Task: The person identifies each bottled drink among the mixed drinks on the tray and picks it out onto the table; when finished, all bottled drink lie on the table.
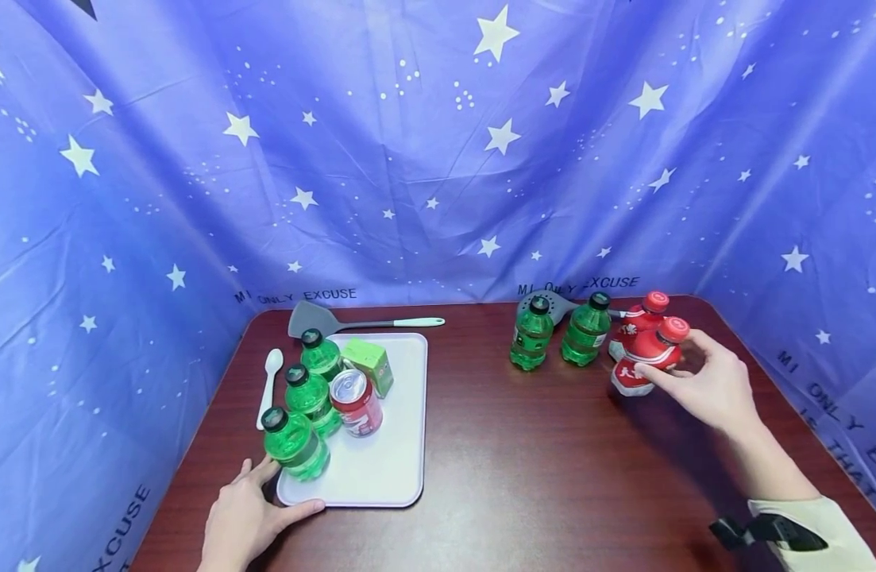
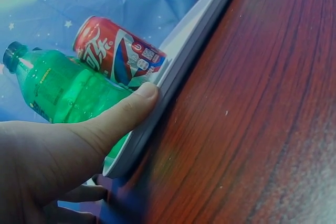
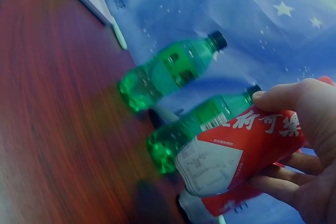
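My right hand (image 1: 712, 385) grips a red-capped cola bottle (image 1: 648, 361) with a red and white label. In the right wrist view this bottle (image 3: 241, 150) leans, its base above the table. Just behind it stands a second red-capped bottle (image 1: 648, 306), partly hidden. My left hand (image 1: 245, 504) touches the near left corner of a white tray (image 1: 395, 469), thumb along the near rim and the other fingers spread at the left side. On the tray are three green bottles (image 1: 298, 445), a red soda can (image 1: 356, 403) and a green carton (image 1: 369, 365).
Two more green bottles (image 1: 532, 338) stand left of the red ones, with a grey slotted spoon (image 1: 545, 306) lying behind. A grey spatula (image 1: 316, 319) lies behind the tray, and a white spoon (image 1: 269, 389) along its left. A starry blue curtain (image 1: 438, 159) surrounds the wooden table (image 1: 509, 461).
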### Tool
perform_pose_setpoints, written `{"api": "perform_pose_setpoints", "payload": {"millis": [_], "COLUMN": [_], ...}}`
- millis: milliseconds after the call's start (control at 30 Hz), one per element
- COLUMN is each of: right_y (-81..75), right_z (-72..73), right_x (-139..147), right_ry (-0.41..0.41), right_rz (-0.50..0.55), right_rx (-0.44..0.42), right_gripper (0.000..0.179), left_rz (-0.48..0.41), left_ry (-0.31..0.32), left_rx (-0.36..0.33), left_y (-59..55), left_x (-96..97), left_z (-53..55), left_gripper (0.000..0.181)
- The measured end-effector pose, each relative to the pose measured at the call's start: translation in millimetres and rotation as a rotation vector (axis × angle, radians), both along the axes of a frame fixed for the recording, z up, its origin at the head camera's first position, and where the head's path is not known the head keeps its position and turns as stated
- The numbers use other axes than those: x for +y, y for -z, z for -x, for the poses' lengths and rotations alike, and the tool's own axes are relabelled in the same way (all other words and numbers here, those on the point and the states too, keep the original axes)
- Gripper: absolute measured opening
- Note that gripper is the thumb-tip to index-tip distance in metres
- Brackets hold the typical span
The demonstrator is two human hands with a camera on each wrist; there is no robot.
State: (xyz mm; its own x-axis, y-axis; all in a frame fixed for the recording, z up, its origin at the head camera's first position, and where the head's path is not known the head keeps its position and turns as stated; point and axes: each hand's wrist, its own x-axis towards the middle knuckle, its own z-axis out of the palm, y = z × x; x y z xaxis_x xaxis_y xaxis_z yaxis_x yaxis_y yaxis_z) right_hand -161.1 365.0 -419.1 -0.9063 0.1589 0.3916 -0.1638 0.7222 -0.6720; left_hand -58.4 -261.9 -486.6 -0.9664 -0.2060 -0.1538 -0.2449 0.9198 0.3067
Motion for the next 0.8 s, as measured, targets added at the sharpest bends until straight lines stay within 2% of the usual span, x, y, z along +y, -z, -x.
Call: {"api": "perform_pose_setpoints", "payload": {"millis": [133, 367, 567, 800], "right_y": [-0.6, -1.6, -0.6, 3.2], "right_z": [-0.5, 1.8, 11.7, 25.7], "right_x": [15.4, 32.6, 44.9, 53.5], "right_ry": [0.083, 0.160, 0.223, 0.295], "right_rz": [-0.030, -0.015, -0.053, -0.075], "right_rx": [-0.041, -0.080, -0.084, -0.087], "right_gripper": [0.049, 0.056, 0.065, 0.068], "left_rz": [0.011, 0.012, 0.010, -0.002], "left_ry": [0.009, 0.015, 0.016, 0.012], "left_rx": [0.014, 0.030, 0.039, 0.045], "left_y": [0.4, -0.1, -0.1, 0.7], "left_x": [0.4, -0.5, -0.2, 0.4], "left_z": [-0.3, -1.4, -1.6, -3.2], "left_gripper": [0.132, 0.131, 0.130, 0.129]}}
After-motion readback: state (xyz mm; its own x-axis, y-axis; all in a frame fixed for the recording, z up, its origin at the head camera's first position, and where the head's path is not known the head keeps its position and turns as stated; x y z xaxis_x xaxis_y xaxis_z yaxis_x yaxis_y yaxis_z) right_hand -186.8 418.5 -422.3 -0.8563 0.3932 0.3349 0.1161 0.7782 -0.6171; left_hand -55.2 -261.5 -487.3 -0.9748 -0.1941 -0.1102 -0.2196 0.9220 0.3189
